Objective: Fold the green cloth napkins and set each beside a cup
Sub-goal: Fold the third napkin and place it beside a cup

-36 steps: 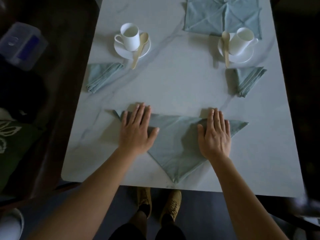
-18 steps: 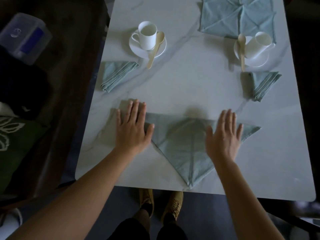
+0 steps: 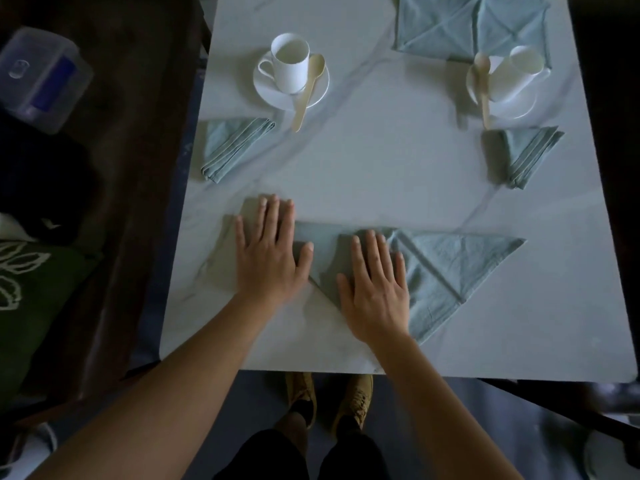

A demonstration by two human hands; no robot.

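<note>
Head view shows two napkins finished. The left folded napkin lies at the left edge near the left cup, and the right folded napkin lies near the right cup. Along the near edge of the tabletop lies the triangle napkin. The left hand and right hand press flat on it, fingers straight, gripping nothing. This fold looks about half done, and the flat napkins at the far right corner remain.

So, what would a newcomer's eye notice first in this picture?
Most likely the left hand and right hand, both flat on a triangular green napkin at the table's near side. Behind it, a left folded napkin lies by the left cup and a right folded napkin by the right cup.
</note>
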